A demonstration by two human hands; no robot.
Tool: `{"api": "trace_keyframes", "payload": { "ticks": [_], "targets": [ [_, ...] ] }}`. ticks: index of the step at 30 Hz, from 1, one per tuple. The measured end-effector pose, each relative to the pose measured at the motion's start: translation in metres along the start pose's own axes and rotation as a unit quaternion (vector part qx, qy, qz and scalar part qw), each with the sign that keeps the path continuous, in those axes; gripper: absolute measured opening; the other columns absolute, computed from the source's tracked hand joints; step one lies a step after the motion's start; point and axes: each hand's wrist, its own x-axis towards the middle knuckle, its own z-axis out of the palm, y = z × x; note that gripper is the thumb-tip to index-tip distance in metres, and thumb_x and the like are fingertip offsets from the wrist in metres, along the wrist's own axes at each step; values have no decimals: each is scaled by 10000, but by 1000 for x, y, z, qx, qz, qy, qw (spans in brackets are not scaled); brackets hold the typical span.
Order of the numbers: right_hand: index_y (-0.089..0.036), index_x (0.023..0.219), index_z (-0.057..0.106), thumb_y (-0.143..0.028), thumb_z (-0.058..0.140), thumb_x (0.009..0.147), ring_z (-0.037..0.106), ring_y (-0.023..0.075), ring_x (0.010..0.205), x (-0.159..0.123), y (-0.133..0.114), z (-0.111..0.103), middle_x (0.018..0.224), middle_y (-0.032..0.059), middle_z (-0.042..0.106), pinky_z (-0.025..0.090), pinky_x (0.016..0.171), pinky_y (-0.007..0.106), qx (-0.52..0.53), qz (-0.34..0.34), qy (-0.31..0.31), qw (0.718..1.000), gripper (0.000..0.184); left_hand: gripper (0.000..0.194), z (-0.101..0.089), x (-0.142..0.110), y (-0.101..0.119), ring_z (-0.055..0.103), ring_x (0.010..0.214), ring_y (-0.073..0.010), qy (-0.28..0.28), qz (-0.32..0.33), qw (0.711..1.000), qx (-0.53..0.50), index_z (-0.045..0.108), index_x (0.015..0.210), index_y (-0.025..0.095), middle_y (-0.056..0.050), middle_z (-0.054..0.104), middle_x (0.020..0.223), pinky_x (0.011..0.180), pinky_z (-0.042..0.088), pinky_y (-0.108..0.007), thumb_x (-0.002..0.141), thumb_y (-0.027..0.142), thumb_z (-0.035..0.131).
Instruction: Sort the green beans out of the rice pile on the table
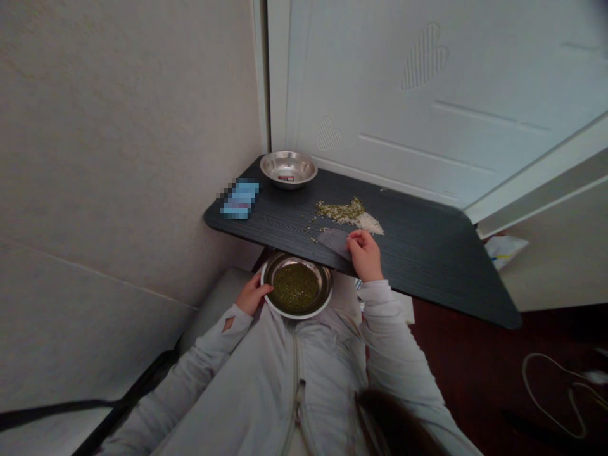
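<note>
The left hand (251, 294) gripped the rim of the near bowl (297, 315), and the right hand (365, 253) pinched a clear sheet (334, 240) over the table (427, 253). The work looked part done: green grains (297, 288) lay in that bowl, while a mixed heap (339, 212), with white grains (370, 223) at its right, remained on the table, right of the far bowl (289, 166)

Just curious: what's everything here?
wall: one, pale, left
door: one, white, back
table: one, dark grey, centre
far bowl: one, silver, on table
blurred item: one, blue, table's left
mixed grains: one heap, green-white, on table
sheet: one, translucent, over table
near bowl: one, silver, before table
green grains: uncountable, green, in near bowl
packet: one, white, far right
cable: unclear, pale, lower right
left hand: one, grey-sleeved, gripping near bowl
right hand: one, grey-sleeved, holding sheet
</note>
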Motion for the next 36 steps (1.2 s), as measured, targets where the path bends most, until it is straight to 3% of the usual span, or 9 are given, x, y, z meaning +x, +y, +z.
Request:
{"api": "trace_keyframes", "payload": {
  "ticks": [25, 31, 36],
  "targets": [
    [-191, 673, 464, -249, 438, 612, 397, 83, 464, -2, -2, -1, 499, -55, 461, 309, 488, 207, 3, -9, -40, 999, 88, 424, -2, 1, -2, 532, 814, -219, 14, -7, 1000, 1, 564, 889, 119, -33, 624, 788, 784, 370, -358, 473, 195, 593],
    [-189, 692, 467, -272, 441, 624, 408, 84, 482, -1, -2, -1, 529, -48, 479, 309, 498, 207, -10, -16, -17, 1000, 111, 415, 0, 0, 0, 526, 830, -220, 12, -2, 1000, -4, 561, 883, 114, -36, 619, 802, 795, 364, -362, 477, 197, 590],
    [-190, 723, 467, -305, 448, 635, 425, 84, 487, -1, -1, 0, 547, -43, 498, 318, 498, 206, 8, -17, -50, 999, 146, 420, 2, -1, 1, 534, 805, -218, 12, -6, 1000, -10, 559, 882, 108, -37, 621, 779, 788, 367, -365, 473, 200, 586]
  ]
}}
